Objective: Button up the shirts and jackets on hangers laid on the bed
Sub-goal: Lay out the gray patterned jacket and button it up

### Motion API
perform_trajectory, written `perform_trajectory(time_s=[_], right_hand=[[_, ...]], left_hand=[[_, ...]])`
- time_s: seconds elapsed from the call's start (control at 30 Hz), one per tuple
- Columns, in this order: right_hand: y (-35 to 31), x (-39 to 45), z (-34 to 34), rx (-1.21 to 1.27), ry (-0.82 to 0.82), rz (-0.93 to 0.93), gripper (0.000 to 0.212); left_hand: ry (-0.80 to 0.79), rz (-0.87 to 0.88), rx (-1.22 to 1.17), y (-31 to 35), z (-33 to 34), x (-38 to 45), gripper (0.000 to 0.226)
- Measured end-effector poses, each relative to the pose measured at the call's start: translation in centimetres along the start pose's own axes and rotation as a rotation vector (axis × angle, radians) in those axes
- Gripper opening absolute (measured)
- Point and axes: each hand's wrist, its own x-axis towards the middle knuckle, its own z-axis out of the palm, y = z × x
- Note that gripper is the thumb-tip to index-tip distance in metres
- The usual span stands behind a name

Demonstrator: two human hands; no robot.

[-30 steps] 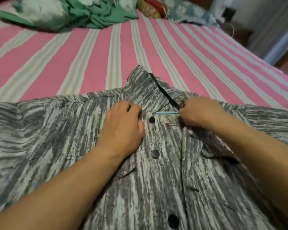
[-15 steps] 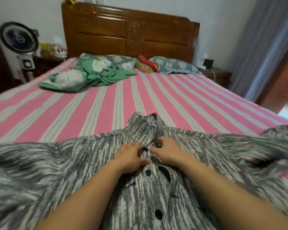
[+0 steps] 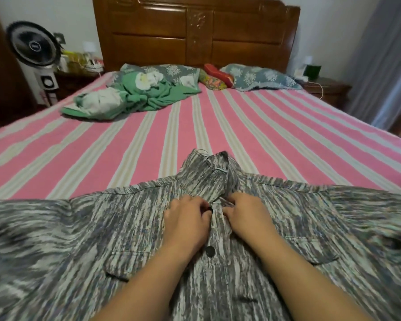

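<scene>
Head view: grey streaked shirt flat on striped bed, collar away from person; left hand pinches top button, right hand grips opposite placket edge w/ buttonhole, hands nearly touching.

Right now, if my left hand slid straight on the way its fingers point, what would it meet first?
Probably the right hand: the left hand points across the grey streaked shirt's front placket, past the small black top button at its fingertips. Depth between them is unclear.
</scene>
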Motion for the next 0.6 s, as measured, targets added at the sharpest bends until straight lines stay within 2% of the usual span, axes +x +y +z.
perform_trajectory(time_s=[0.03, 0.13, 0.17, 0.23, 0.3, 0.4, 0.5, 0.6], right_hand=[[0.3, -0.1, -0.2, 0.192, -0.006, 0.044, 0.022], [1.7, 0.0, -2.6, 1.156, -0.071, 0.311, 0.020], [2.5, 0.0, -3.5, 1.404, -0.078, 0.359, 0.021], [4.4, 0.5, -4.2, 1.613, -0.072, 0.362, 0.035], [4.4, 0.4, -4.6, 1.559, -0.063, 0.331, 0.040], [2.8, 0.0, -3.9, 1.302, -0.045, 0.241, 0.012], [1.2, 0.1, -2.2, 0.954, -0.082, 0.167, 0.028], [0.2, -0.3, -1.6, 0.715, -0.078, 0.131, 0.043]], left_hand=[[-0.009, 0.008, -0.017, 0.1, 0.1, 0.0, 0.019], [-0.049, 0.015, -0.087, 0.4, 0.0, -0.2, 0.011], [-0.058, 0.014, -0.106, 0.5, -0.2, -0.1, 0.005], [-0.066, 0.000, -0.132, 0.8, -0.5, -0.1, 0.012], [-0.081, -0.018, -0.158, 1.0, -0.8, 0.1, 0.016], [-0.098, -0.058, -0.190, 1.5, -1.4, 0.3, 0.017], [-0.084, -0.130, -0.279, 1.8, -1.8, 0.5, 0.023], [-0.100, -0.257, -0.544, 1.8, -1.6, 0.6, 0.020]])
